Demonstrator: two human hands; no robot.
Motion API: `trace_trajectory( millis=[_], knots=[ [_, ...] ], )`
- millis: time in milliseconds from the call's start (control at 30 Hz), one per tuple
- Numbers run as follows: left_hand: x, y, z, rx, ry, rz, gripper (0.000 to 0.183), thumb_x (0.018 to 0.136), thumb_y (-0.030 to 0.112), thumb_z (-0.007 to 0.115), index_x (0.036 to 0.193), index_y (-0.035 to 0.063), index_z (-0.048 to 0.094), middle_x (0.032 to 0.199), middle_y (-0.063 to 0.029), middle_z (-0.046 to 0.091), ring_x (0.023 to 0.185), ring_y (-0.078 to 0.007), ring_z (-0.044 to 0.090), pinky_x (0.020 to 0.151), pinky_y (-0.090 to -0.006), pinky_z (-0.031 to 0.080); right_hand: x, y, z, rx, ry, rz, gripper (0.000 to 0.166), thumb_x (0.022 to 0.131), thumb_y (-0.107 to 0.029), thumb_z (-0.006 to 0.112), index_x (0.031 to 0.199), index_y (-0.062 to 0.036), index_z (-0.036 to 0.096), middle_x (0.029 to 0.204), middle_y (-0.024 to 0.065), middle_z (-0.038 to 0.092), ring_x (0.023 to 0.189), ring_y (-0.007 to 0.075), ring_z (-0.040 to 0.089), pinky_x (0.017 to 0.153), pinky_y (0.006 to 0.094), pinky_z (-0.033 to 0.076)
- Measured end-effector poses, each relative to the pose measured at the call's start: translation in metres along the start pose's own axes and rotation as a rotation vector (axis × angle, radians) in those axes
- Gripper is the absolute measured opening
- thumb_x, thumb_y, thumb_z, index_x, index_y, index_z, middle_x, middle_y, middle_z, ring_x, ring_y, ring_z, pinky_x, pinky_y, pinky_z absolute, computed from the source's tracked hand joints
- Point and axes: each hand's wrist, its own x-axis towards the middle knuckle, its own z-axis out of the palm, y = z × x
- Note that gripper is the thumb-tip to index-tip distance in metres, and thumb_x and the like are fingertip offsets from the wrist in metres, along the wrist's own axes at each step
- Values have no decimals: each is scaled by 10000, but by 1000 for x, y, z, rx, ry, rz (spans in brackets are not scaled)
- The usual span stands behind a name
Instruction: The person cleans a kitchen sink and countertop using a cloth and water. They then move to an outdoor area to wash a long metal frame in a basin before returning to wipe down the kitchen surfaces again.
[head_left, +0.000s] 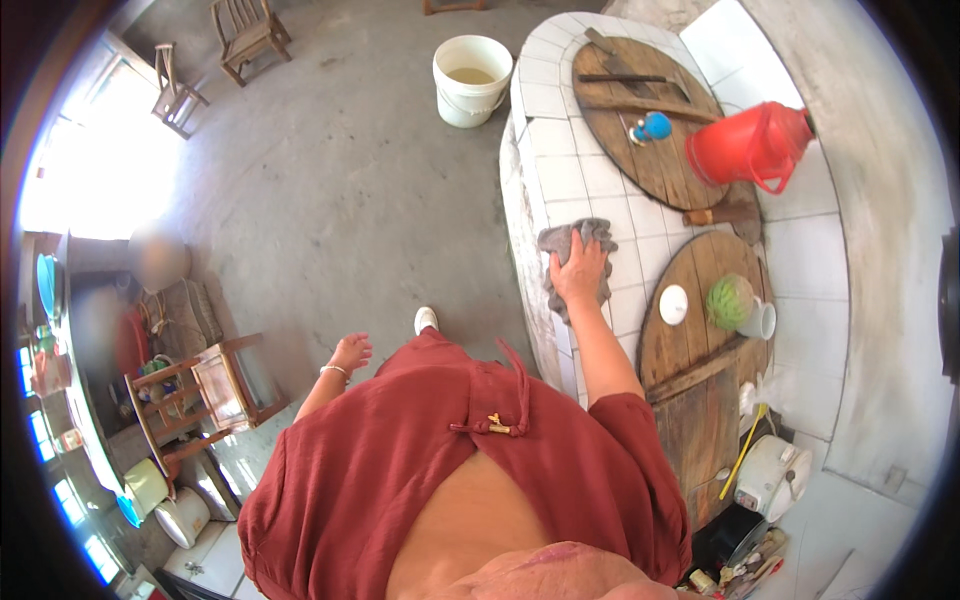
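My right hand (579, 271) presses down on a crumpled grey cloth (559, 241), its fingers spread over the fabric. Under the cloth is the edge of a white-tiled stove counter (556, 169). Two round wooden lids are set on this counter: the far lid (679, 176) and the near lid (686, 337), both to the right of the cloth. My left hand (351, 354), with a bracelet at the wrist, hangs in the air at my side. Its fingers are slightly apart and it touches nothing.
A red thermos (742, 146), a blue-topped object (651, 127) and a cleaver (712, 216) lie by the far lid. On the near lid are a green round fruit or vegetable (729, 301) and a white mug (759, 321). A white bucket (469, 105) holding liquid stands on the floor.
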Motion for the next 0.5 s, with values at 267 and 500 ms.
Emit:
trace_trajectory(
  millis=[267, 500],
  knots=[
    [34, 58, -51, -125, 106, 28, 381, 898, 171, 447, 1257, 43, 456, 1076, -102, 596, 894, -196, 582, 737, -337, 500, 184, -56, 47, -42, -44, -90, 658, 736, -388, 646, 1281, -80, 440, 1270, 256, 448, 1211, 397, 390, 1042, 547, 238],
    [80, 33, -84, -238, -28, 134, 365, 912, 146, 444, 1260, 35, 444, 1088, -108, 593, 912, -198, 582, 744, -347, 502, 337, -74, 98, 82, 121, -164, 616, 732, -378, 644, 1259, -114, 466, 1211, 264, 488, 1158, 422, 424, 1012, 567, 269]
  ],
)
